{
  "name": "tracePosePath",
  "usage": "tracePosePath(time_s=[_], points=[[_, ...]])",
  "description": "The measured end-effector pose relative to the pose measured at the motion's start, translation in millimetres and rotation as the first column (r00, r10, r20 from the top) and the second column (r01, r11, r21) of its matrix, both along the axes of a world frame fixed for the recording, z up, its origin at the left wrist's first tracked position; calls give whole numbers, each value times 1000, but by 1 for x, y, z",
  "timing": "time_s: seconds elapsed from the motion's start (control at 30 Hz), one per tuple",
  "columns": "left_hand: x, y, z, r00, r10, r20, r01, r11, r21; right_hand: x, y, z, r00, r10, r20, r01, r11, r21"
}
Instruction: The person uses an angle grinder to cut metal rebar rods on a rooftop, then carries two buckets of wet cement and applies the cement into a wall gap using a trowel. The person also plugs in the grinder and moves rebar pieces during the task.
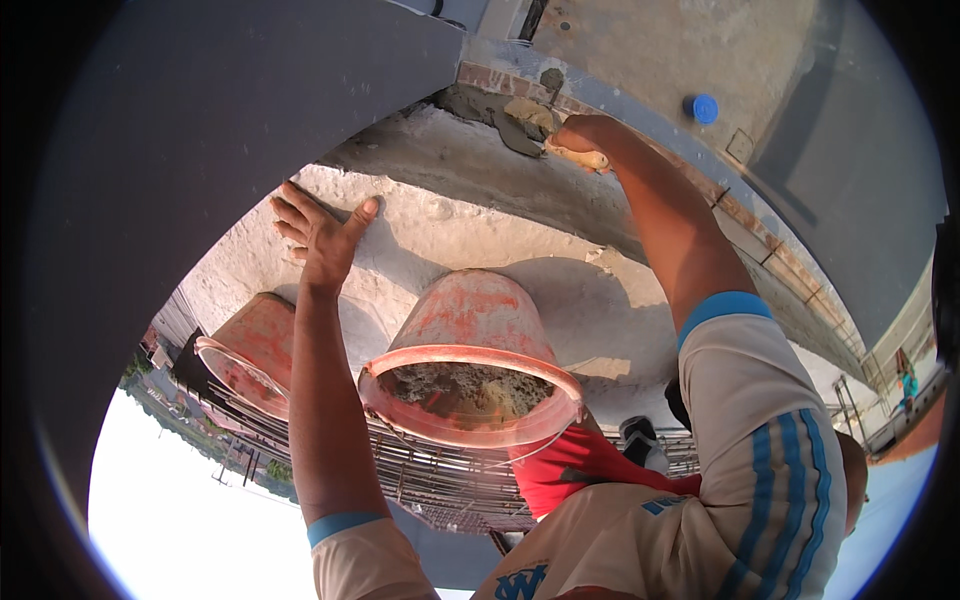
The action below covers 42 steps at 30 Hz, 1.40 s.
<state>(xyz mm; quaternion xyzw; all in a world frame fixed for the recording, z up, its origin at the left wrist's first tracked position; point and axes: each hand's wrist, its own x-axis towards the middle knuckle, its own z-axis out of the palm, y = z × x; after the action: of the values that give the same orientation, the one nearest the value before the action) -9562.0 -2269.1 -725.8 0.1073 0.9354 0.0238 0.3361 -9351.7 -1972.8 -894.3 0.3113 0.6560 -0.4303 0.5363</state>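
Note:
My right hand (592,135) is closed round the pale handle of a trowel (520,135), whose blade lies against wet grey mortar (475,105) in the corner beside a strip of brick. My left hand (325,238) is open, fingers spread, on or just over the rough pale concrete ledge (440,215). Between my arms a worn reddish bucket (475,315) is tipped with its mouth toward me, and greyish material shows inside. A second reddish bucket (255,335) stands left of my left forearm, partly hidden by it.
A smooth dark grey wall (250,90) fills the upper left. Past the ledge runs an edge of bricks (740,205), with a blue-topped container (703,108) on the floor beyond. Below the buckets are several bars (450,480), with a drop toward distant roofs at the lower left.

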Motion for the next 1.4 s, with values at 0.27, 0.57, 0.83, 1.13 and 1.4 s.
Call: tracePosePath(time_s=[0.27,0.57,0.83,1.13,1.4], points=[[-2,2,-3,1000,6,-9,-6,1000,28,29,14,7,996,0,92,0,1000,2],[-1,0,-2,1000,15,-9,-15,1000,24,-35,-1,1,978,-191,-89,194,981,24],[-2,-5,-2,1000,24,-20,-23,999,44,-26,12,0,952,248,-180,-221,963,156],[-1,9,-6,1000,-4,-17,4,999,48,170,-15,-59,929,-17,-369,144,937,319],[-1,11,-5,1000,-9,-27,10,999,45,137,79,92,978,206,47,-209,973,93]])
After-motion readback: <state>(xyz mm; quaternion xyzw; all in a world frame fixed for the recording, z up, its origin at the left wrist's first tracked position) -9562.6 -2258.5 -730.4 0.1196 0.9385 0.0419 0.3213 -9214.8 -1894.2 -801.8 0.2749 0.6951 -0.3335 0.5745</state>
